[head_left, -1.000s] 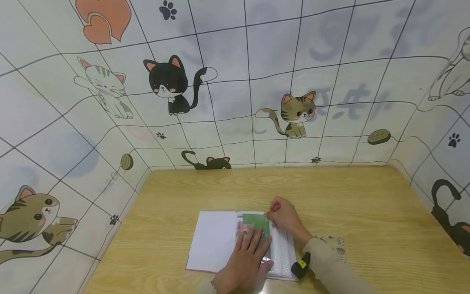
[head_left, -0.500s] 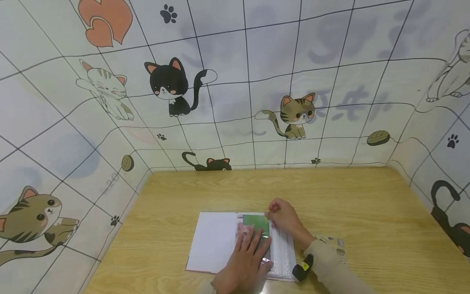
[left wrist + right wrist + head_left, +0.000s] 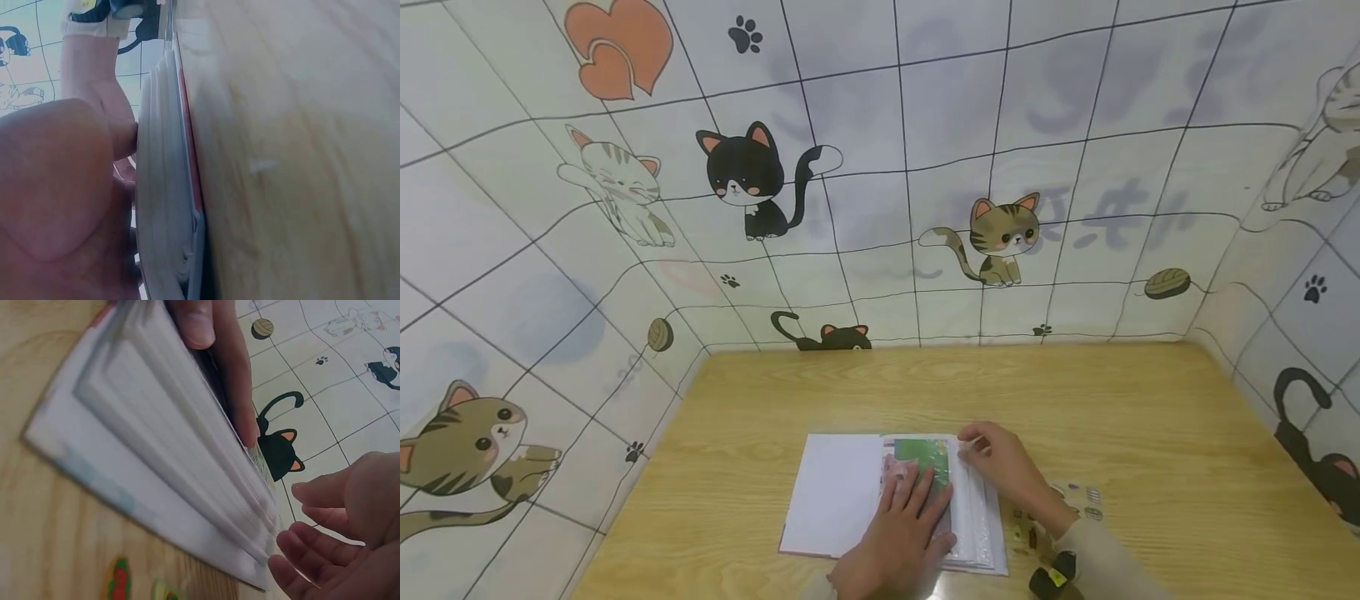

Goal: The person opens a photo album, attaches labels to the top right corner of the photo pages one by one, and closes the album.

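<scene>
An album (image 3: pixel 838 492) lies spread on the wooden table, its plain white inside cover at the left and a stack of clear-sleeved pages at the right. A picture with a green upper part (image 3: pixel 917 452) and a pink figure shows on the top page. A small yellow spot is at its upper right corner. My left hand (image 3: pixel 898 533) rests on that page, fingers straight and spread, covering the lower picture. Just off the page's upper right edge is my right hand (image 3: pixel 1003 460). In the right wrist view its fingers (image 3: pixel 331 547) are loosely bent, with nothing visible between them.
Clear sheets with small printed stickers (image 3: pixel 1084 498) lie right of the album, partly under the right forearm. A black wrist camera (image 3: pixel 1052 575) sits on the right sleeve. Cat-patterned curtains (image 3: pixel 880 208) surround the table (image 3: pixel 760 392) at the back and sides.
My right hand has come away from the picture's upper right corner and moved right, its fingers parting. More of the sticker sheets shows. The left hand stays on the page.
</scene>
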`<state>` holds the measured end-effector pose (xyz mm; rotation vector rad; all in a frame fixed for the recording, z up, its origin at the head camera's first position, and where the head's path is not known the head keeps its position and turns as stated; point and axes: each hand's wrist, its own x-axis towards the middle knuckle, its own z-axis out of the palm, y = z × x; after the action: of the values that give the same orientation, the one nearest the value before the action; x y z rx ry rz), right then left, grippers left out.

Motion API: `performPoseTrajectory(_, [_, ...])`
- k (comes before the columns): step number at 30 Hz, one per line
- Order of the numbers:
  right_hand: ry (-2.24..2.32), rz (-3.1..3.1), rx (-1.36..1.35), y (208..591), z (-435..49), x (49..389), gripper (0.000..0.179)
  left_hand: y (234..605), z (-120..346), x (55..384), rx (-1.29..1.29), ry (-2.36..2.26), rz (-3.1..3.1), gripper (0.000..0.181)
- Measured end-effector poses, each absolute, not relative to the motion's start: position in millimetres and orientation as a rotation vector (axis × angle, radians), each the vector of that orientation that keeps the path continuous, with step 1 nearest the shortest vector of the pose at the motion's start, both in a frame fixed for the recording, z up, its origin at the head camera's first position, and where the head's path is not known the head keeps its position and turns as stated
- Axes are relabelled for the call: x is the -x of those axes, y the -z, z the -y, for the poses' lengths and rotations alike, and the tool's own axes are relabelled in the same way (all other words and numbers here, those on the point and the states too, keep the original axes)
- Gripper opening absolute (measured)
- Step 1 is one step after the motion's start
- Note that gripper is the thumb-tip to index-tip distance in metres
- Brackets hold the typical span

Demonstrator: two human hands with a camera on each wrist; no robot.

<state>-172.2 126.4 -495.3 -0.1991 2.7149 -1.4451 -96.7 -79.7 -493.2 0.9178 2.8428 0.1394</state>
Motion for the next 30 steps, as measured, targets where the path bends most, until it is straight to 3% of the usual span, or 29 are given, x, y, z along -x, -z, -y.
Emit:
performPoseTrajectory(14, [1.099, -2.763, 0.599, 501, -138, 142, 0.054, 490, 81, 96, -0.925, -0.222, -2.843, 0.060])
performPoseTrajectory(20, [1.030, -2.802, 0.736, 506, -142, 139, 0.055, 491, 83, 97, -0.919, -0.312, -2.811, 0.064])
performPoseTrajectory(30, [0.972, -2.826, 0.764, 505, -144, 138, 0.054, 494, 87, 99, -1.015, -0.342, -2.850, 0.090])
